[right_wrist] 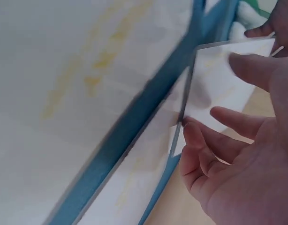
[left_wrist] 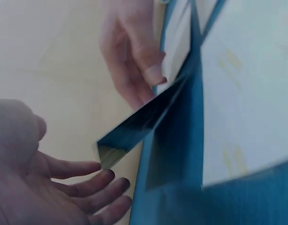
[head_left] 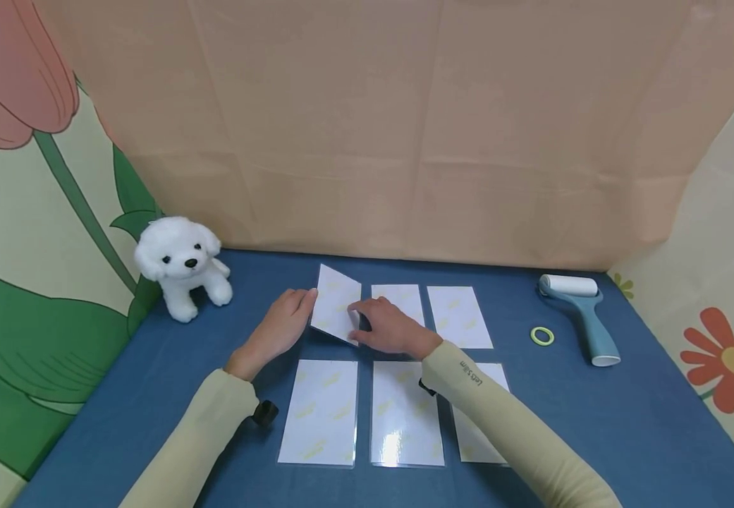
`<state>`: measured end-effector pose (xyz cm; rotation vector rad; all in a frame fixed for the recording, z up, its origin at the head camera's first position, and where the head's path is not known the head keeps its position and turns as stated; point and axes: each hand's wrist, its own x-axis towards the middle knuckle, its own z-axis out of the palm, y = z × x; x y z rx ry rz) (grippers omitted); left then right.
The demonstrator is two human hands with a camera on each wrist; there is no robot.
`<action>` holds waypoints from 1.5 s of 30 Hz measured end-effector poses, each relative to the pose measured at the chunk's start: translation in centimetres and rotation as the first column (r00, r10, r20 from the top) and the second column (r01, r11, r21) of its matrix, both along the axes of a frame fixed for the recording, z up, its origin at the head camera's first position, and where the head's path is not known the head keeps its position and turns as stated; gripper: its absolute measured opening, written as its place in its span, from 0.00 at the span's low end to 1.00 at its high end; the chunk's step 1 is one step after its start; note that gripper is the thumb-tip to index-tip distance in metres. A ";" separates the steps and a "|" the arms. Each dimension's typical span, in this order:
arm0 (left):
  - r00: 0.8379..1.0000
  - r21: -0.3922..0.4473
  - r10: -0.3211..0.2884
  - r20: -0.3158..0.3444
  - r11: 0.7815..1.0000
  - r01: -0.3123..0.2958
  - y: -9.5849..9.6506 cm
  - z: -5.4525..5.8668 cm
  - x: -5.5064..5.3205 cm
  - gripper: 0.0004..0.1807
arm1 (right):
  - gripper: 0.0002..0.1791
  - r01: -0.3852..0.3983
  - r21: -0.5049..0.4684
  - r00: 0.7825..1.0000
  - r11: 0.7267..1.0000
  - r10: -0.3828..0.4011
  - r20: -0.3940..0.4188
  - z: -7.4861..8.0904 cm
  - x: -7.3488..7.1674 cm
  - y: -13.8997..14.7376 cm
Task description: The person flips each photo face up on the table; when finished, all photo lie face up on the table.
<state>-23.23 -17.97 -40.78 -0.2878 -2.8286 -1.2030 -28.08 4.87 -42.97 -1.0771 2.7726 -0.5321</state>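
A laminated white card (head_left: 333, 302) with faint yellow marks stands tilted off the blue table between both hands. My left hand (head_left: 285, 321) is at its left edge; in the left wrist view its fingers (left_wrist: 104, 187) reach the card's corner, the thumb apart from it. On the opposite edge my right hand (head_left: 393, 326) holds the card with bent fingers, as the right wrist view shows near the card's lower corner (right_wrist: 205, 79). Below lie more such cards, one at front left (head_left: 317, 413) and one at front middle (head_left: 405, 437); the right sleeve partly covers the front right card (head_left: 477, 437).
Two cards (head_left: 398, 300) (head_left: 458, 317) lie in the back row right of the raised one. A plush white dog (head_left: 185, 264) sits at the back left. A lint roller (head_left: 585, 317) and a yellow-green ring (head_left: 541, 336) are on the right. Brown paper (head_left: 405, 141) hangs behind.
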 end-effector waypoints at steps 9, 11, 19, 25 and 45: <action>0.999 0.247 -0.032 0.002 0.968 0.030 2.6 0.5 -0.6 0.32 | 0.30 0.104 -0.212 0.974 0.972 -0.056 0.219 0.9 0.1 0.4; 0.998 0.285 -0.053 0.019 0.957 0.046 3.1 0.4 -0.7 0.33 | 0.34 0.154 -0.227 0.957 0.962 -0.088 0.275 1.1 0.2 0.5; 0.992 0.221 -0.089 0.093 0.973 0.067 4.4 -0.9 -0.6 0.40 | 0.42 0.276 -0.296 0.876 0.914 -0.112 0.470 1.7 -0.2 1.2; 0.984 0.130 -0.141 0.105 0.983 0.127 5.2 -1.7 -0.8 0.38 | 0.39 0.306 -0.341 0.850 0.889 -0.094 0.518 2.1 -0.5 1.9; 0.982 -0.106 -0.144 0.125 0.982 0.158 6.0 -2.4 -0.8 0.34 | 0.25 0.458 -0.576 0.807 0.677 -0.044 0.590 2.1 0.7 5.0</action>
